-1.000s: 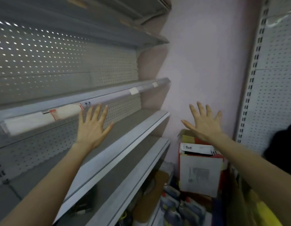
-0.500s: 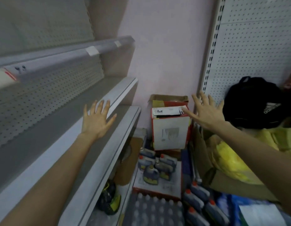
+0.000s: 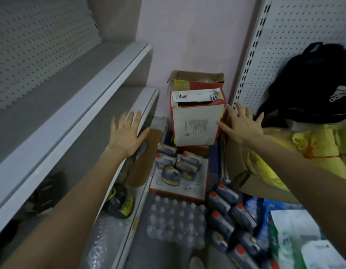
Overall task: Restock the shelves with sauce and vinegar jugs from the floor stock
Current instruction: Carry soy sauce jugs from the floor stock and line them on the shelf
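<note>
Left hand (image 3: 127,134) and right hand (image 3: 242,127) are both spread open and empty, and the jugs (image 3: 176,167) sit crammed together on the floor below the white box (image 3: 195,123), so grabbing 1 carelessly could probably topple its neighbours.

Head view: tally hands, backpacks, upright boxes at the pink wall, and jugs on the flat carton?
Hands: 2, left hand and right hand
Backpack: 1
Upright boxes: 2, white-fronted and brown behind it
Jugs on the flat carton: 5
Total: 10
</note>
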